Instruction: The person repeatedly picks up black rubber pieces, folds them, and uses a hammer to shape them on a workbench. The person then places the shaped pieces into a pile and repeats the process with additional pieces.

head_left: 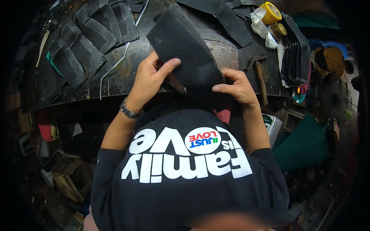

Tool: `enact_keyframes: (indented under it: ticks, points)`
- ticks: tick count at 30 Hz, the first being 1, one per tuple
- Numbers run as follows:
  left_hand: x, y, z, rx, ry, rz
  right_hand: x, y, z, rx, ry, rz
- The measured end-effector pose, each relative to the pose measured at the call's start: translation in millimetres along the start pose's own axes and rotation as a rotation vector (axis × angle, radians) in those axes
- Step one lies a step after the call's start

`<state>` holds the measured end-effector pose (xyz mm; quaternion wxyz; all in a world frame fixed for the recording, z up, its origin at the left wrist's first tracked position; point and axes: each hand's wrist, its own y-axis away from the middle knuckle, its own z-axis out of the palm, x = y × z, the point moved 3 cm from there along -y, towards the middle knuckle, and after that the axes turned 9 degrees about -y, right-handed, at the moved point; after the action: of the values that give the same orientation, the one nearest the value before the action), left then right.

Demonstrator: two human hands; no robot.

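Fingers (169, 67), head view: partly bent, thumbs set off from the forefingers by about the thickness of what they hold.

Item, left hand (149, 80): thumb laid over the face of the black panel (183, 38), forefinger at its left edge; remaining fingers largely hidden.

Item, right hand (239, 89): thumb and forefinger about the panel's lower right edge; fingertips underneath not visible.

Item, black panel: one, smooth-faced, tilted, held between both hands above the near edge of the dark bench (227, 54). A curved line crosses its lower part. A greyish strip shows along its right side; second layer or own edge, cannot tell.

Handling, as judged: the sheet looks thin and pliable, so light, even pressure from both thumbs should prevent creasing. If layered, edges are best squared before pressing harder; a one-sided pull could skew them. Flat thumb pads would mark the face less than tips.

Surroundings: black pieces with grey borders (90, 34), overlapping, left; white cord (126, 50), between them and the left hand; hammer (261, 79), lying just beyond the right hand; yellow jar (271, 13), far right. The hammer leaves less room for swinging the panel rightward.
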<state>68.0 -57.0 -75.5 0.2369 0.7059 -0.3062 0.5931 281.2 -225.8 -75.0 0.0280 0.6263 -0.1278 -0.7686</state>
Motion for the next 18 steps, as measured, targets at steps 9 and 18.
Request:
enact_keyframes:
  ticks: [9, 18]
  points:
    - [-10.2, -23.9, 30.7, -0.007, 0.28, 0.076, -23.1, -81.7, -5.4, 0.051, -0.275, -0.145]
    - [-16.5, -7.3, 23.9, -0.026, 0.441, 0.197, 5.9, -107.6, -1.4, 0.375, -0.222, -0.167]
